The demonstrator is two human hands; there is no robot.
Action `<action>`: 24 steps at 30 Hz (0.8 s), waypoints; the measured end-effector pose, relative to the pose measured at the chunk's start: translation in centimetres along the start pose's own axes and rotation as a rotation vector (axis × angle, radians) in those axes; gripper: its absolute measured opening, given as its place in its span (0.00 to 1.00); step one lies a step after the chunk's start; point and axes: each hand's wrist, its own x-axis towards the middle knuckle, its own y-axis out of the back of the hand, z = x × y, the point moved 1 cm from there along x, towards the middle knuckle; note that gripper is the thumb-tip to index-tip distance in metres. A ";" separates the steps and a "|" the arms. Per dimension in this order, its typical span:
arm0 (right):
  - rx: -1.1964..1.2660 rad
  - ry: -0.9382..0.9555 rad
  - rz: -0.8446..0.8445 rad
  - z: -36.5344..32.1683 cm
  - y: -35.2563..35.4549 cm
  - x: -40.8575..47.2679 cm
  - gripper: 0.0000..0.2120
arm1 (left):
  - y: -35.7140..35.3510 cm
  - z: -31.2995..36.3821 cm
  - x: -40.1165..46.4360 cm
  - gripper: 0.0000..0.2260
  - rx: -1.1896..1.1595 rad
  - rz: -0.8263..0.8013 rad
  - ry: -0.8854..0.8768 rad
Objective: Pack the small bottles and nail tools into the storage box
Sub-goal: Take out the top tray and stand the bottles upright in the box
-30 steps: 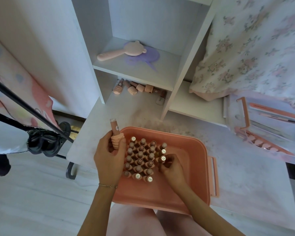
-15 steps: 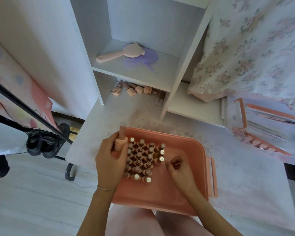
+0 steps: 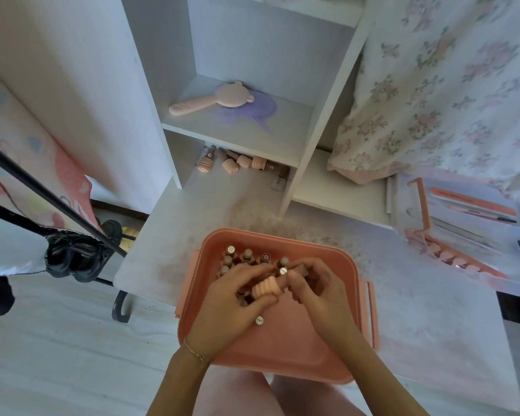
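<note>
Bottle with ribbed cap lies pinched between my left hand fingers and right hand fingers above the storage box; I advise lowering it upright beside the standing rows.

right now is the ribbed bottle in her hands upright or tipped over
Tipped. The ribbed bottle lies roughly sideways above the storage box, held between the left hand and right hand, unlike the upright bottles behind.

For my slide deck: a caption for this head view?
Both hands hold a ribbed bottle over the pink storage box.
</note>
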 end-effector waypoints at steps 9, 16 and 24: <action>-0.273 -0.241 -0.114 2.6 2.3 -1.6 0.05 | 2.8 -1.2 0.7 0.20 0.313 0.389 0.139; -0.467 -0.257 -0.183 6.5 0.7 -1.5 0.04 | 3.3 -4.9 0.7 0.16 0.260 0.372 0.395; -0.587 -0.312 -0.222 8.2 -0.2 -1.4 0.06 | 2.9 -5.3 0.6 0.16 0.316 0.362 0.384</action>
